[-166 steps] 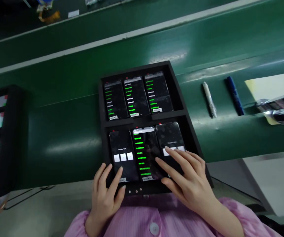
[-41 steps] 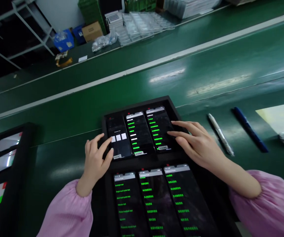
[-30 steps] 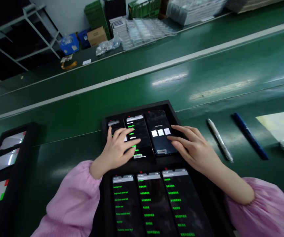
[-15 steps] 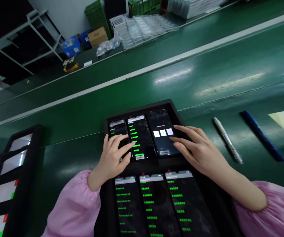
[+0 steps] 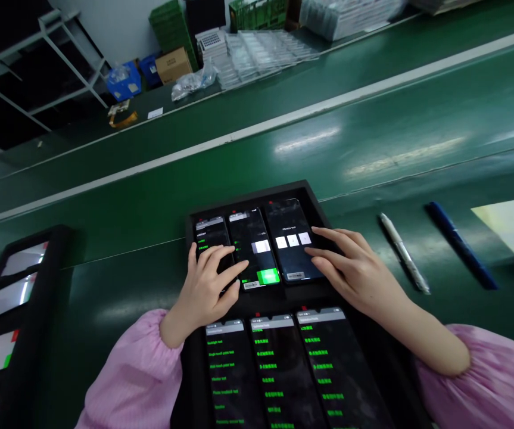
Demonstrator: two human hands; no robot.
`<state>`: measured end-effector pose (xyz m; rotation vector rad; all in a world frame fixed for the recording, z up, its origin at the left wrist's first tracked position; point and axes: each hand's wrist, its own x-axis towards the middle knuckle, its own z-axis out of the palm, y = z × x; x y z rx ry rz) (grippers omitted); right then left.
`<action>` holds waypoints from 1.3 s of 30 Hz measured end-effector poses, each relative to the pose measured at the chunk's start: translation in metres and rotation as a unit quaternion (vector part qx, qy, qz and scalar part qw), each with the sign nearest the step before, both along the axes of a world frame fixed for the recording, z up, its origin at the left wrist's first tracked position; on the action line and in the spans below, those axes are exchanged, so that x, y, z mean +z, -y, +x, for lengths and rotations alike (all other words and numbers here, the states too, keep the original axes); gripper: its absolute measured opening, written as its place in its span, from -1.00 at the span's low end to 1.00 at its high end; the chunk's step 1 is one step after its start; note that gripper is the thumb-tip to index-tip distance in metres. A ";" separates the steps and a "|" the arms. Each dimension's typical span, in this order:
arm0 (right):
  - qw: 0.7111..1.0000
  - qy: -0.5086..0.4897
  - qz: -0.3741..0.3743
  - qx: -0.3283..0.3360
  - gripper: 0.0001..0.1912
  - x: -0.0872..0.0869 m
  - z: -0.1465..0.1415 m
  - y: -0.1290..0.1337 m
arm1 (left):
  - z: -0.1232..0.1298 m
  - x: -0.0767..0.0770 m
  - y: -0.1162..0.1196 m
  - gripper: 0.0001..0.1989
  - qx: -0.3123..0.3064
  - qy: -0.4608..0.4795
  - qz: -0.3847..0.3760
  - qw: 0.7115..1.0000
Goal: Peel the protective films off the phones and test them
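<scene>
I observed the left grip released, fingers spread over the left phone and the middle phone, its screen showing a green block. The right grip was unclenched, fingertips at the right phone; contact could not be determined. Nearer than both grips, three front phones lay in the same black tray. Rightward of the right grip lay a white pen.

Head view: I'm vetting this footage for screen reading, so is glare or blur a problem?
In the head view, bright glare streaks the glossy green work surface; a white reflection crosses one pale rectangular screen at far left; light is dim; small green text on the lower black rectangular phones looks soft, though partly legible.
</scene>
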<state>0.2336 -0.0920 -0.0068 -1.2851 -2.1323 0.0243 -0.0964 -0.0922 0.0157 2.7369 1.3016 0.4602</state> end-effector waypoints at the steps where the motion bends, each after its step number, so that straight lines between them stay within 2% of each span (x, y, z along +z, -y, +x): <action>1: 1.000 -0.002 -0.003 0.000 -0.67 0.000 0.000 0.000 | 0.000 0.000 0.000 -0.60 -0.011 -0.006 0.000 1.000; 7: 1.000 -0.003 -0.011 0.001 -0.68 -0.001 0.001 0.000 | 0.001 0.001 -0.001 -0.61 -0.027 -0.028 -0.008 0.999; 23: 0.999 0.035 -0.015 -0.010 -0.63 0.004 -0.002 -0.002 | 0.001 -0.002 -0.003 -0.62 -0.034 -0.015 -0.004 0.999; 27: 0.997 0.048 -0.034 -0.045 -0.58 0.008 -0.007 -0.010 | 0.001 -0.002 -0.004 -0.63 -0.035 -0.017 0.002 0.999; 29: 0.995 0.056 -0.050 -0.067 -0.58 0.013 -0.009 -0.006 | 0.000 -0.001 -0.005 -0.63 -0.036 -0.017 0.005 0.999; 31: 0.995 0.050 -0.043 -0.074 -0.60 0.023 -0.009 0.011 | 0.000 -0.001 -0.005 -0.64 -0.034 -0.012 -0.001 0.999; 33: 0.998 0.024 -0.011 -0.050 -0.66 0.036 -0.007 0.041 | 0.000 -0.001 -0.006 -0.64 -0.034 -0.008 -0.010 0.999; 36: 0.999 -0.008 0.005 0.040 -0.72 0.049 -0.004 0.104 | -0.001 -0.001 -0.007 -0.65 -0.040 -0.005 -0.009 0.999; 39: 0.995 0.005 -0.036 0.092 -0.60 0.045 -0.004 0.165 | -0.002 -0.003 -0.008 -0.64 -0.046 0.001 -0.002 0.999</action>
